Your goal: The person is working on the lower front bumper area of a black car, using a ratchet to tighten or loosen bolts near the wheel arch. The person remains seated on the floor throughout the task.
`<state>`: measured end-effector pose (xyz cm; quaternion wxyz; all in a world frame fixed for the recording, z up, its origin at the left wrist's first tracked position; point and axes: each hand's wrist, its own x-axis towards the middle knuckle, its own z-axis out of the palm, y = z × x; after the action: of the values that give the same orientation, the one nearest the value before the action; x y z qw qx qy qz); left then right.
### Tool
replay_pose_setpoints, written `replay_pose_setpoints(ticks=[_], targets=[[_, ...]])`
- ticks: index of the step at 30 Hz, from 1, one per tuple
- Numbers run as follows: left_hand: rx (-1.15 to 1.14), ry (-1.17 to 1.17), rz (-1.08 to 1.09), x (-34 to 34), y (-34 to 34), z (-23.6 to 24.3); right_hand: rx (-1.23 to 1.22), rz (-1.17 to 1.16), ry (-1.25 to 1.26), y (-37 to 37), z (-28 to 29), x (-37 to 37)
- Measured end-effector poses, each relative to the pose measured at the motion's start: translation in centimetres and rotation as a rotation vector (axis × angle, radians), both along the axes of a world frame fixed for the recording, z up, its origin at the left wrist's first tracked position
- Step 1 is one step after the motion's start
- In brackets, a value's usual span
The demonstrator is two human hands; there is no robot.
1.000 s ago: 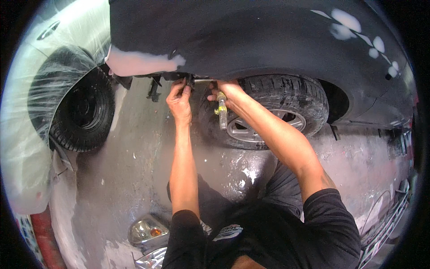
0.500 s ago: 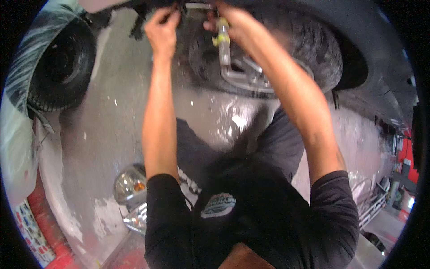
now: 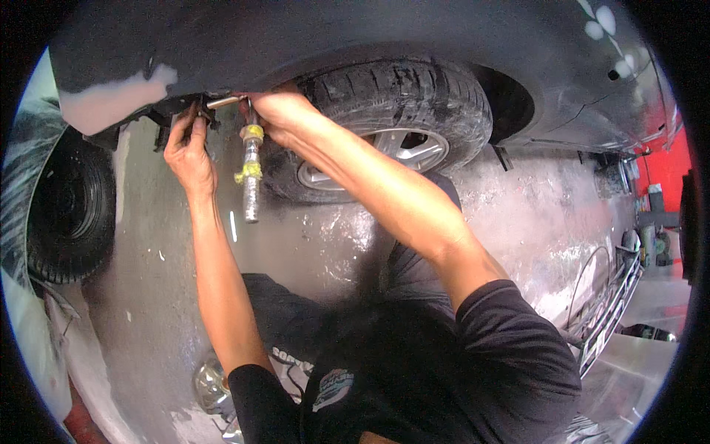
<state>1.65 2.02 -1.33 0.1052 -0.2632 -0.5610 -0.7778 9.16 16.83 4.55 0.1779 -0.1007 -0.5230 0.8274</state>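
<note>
Ratchet wrench [image 3: 252, 154] hangs handle-down, gripped in my right hand [image 3: 279, 112], its silver rod [image 3: 225, 102] pointing left at my left hand [image 3: 191, 157], which pinches a dark part [image 3: 202, 104].

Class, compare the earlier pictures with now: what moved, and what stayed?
Mainly the view shifted: since the first picture, the wheel, left hand and right hand appear further left. Nothing was visibly grasped or released. The left hand stays at the lower edge of the car body, the right on the silver-and-yellow tool.
</note>
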Motion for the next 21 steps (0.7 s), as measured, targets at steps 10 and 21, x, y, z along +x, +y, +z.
replay_pose_setpoints(ticks=[10, 21], targets=[[0.045, -0.029, 0.091, 0.8, 1.0, -0.4, -0.199, -0.042, -0.184, 2.0, 1.0, 1.2], [0.019, -0.008, 0.076, 1.7, 0.8, 0.7, 1.241, -0.262, -0.284, 11.7, 2.4, 6.8]])
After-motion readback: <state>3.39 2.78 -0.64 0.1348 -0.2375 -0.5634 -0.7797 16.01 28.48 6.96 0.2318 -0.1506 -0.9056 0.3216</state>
